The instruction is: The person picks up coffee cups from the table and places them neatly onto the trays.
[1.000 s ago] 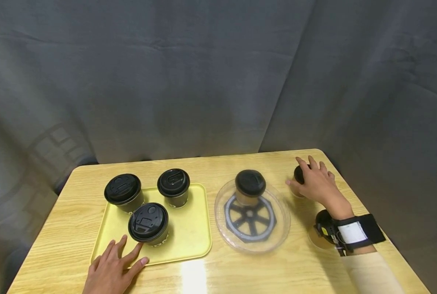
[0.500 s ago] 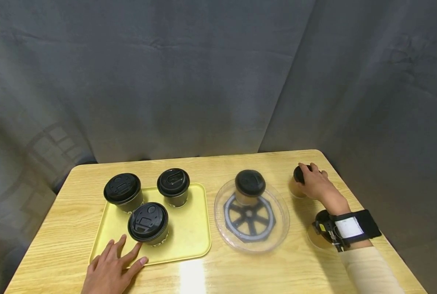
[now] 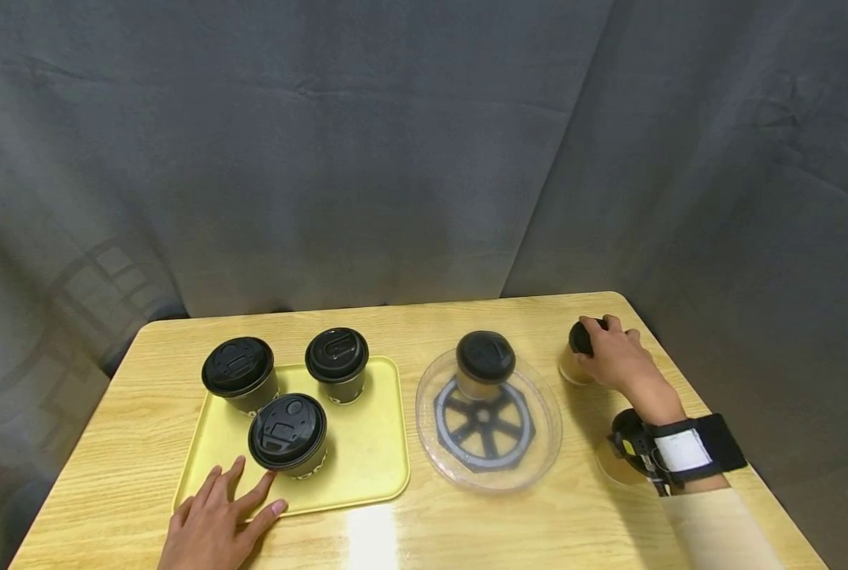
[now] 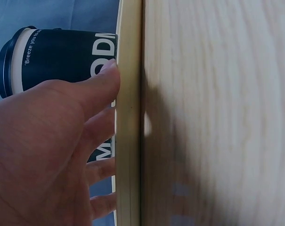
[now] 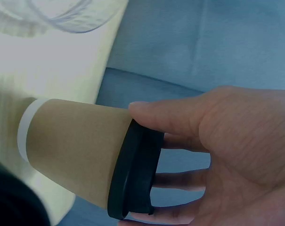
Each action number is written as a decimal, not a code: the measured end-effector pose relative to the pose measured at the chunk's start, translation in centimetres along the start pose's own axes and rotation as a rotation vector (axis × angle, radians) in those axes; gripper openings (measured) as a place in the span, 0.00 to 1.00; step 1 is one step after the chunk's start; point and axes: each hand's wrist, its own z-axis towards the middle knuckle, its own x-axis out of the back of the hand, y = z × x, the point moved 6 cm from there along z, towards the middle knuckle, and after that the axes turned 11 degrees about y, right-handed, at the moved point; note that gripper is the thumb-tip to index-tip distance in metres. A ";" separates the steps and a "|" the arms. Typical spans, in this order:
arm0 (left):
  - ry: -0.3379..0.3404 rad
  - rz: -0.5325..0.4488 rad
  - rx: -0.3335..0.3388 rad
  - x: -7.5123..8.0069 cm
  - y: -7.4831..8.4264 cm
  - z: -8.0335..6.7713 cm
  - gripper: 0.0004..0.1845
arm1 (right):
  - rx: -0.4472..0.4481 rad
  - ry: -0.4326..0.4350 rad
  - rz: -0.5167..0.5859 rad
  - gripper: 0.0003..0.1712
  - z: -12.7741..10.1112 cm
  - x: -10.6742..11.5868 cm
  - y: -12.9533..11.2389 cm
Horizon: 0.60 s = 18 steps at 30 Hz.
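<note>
My right hand (image 3: 612, 352) grips a small brown paper cup (image 3: 576, 358) by its black lid near the table's far right corner; the right wrist view shows fingers curled round the lid (image 5: 133, 174) of that cup (image 5: 76, 150). My left hand (image 3: 217, 518) rests flat with fingers spread on the front rim of a yellow tray (image 3: 366, 467), fingertips beside the nearest dark lidded cup (image 3: 288, 434). In the left wrist view the fingers (image 4: 85, 113) lie against the tray edge (image 4: 128, 113) in front of that cup (image 4: 57, 54).
Two more dark lidded cups (image 3: 240, 374) (image 3: 336, 362) stand on the tray. A clear round plate (image 3: 530, 451) with a black wheel pattern carries another brown lidded cup (image 3: 484, 362). The wooden table (image 3: 466, 522) ends close behind the right hand; a grey curtain hangs behind.
The right hand's fingers, spread over the small brown cup a second ago, have curled down round its lid. The left hand has stayed where it was.
</note>
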 end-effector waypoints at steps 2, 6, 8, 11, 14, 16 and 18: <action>-0.023 0.002 0.009 -0.1 -0.1 0.1 0.39 | 0.015 0.020 -0.003 0.40 -0.4 0.7 -0.4; -0.064 0.009 0.022 -0.3 -0.2 0.2 0.41 | 0.071 0.081 -0.002 0.39 -1.4 2.2 -1.4; -0.069 0.009 0.021 -0.4 -0.1 0.2 0.40 | 0.104 0.116 -0.004 0.39 -2.0 2.9 -2.0; -0.059 0.011 0.015 -0.3 -0.1 0.1 0.40 | 0.148 0.157 -0.013 0.39 -3.0 3.8 -3.0; -0.042 0.014 0.003 -0.3 0.0 0.0 0.39 | 0.177 0.182 -0.016 0.38 -4.0 4.5 -3.9; -0.030 0.018 -0.004 -0.2 0.0 0.0 0.38 | 0.196 0.197 -0.016 0.38 -4.6 4.9 -4.5; -0.024 0.021 -0.008 -0.1 0.0 0.0 0.38 | 0.214 0.212 -0.019 0.38 -5.2 5.3 -4.9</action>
